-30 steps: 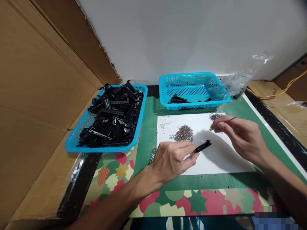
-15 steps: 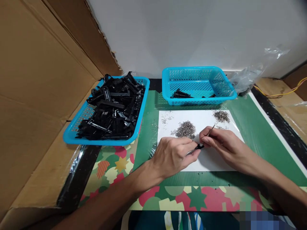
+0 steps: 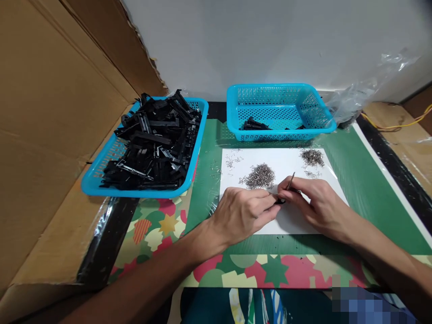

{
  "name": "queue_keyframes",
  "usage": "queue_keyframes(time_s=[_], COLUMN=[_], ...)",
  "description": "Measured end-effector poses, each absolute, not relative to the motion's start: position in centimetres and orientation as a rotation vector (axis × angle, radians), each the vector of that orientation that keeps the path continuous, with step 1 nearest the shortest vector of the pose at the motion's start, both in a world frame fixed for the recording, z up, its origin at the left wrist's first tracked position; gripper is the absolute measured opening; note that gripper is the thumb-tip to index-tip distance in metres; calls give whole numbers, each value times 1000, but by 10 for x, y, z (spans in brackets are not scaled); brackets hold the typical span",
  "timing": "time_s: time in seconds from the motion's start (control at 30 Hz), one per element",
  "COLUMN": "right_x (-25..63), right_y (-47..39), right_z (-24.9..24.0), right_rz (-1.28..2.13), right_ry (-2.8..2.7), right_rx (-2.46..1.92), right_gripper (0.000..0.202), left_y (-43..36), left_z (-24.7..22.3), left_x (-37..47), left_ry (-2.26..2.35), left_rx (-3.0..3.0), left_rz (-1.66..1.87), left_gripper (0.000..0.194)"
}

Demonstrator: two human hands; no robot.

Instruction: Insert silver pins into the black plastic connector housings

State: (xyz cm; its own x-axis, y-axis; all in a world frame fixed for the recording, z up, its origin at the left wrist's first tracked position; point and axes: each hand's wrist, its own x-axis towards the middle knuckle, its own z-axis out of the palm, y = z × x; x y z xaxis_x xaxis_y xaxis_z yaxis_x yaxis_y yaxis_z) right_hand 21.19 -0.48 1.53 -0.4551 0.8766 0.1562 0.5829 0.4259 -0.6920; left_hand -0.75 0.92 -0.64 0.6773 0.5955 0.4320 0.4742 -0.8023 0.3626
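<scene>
Over a white sheet (image 3: pixel 300 224), my left hand (image 3: pixel 241 209) is closed, its fingertips pinching a small black plastic part (image 3: pixel 280 201) that they mostly hide. My right hand (image 3: pixel 315 202) is closed around a thin, dark metal tool (image 3: pixel 292 178); one narrow end sticks up past the fingers, and its kind is unclear. Both sets of fingertips meet at the black part. Just beyond my left fingers lies a heap of small bent wire pieces (image 3: pixel 259 176). A second, smaller wire heap (image 3: pixel 312 157) sits at the sheet's far right.
To the left, a blue basket (image 3: pixel 199 162) is piled with black plastic parts (image 3: pixel 151 144). Another blue basket (image 3: pixel 283 135) behind the sheet holds a few black parts (image 3: pixel 254 123). Cardboard (image 3: pixel 50 135) walls the left side. A clear plastic bag (image 3: pixel 357 99) stands at back right.
The metal tool has tipped more upright, and my right hand has shifted slightly left against the black part. The whole view has moved a little, so the scene sits higher.
</scene>
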Motion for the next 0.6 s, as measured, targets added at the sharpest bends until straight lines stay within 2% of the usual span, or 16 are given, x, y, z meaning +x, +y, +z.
queue_keyframes(time_s=[0.2,0.33,0.47,0.6], right_x=[209,221,239,252], right_y=[-9,-2,12,20], right_z=[18,20,19,20], right_rz=[709,670,511,405], right_ry=[-2142,-1808,-1500,-1554], right_rx=[-1169,-1186,-1193,-1354], right_gripper=[20,27,33,30], left_y=[11,11,20,48], left_z=[-7,-8,0,23], left_x=[-9,-9,-14,-19], left_ry=[818,834,880,1181], left_rx=[2673,2534,2472,2482], left_rz=[812,1000,1177,1231], left_gripper=[24,12,18,19])
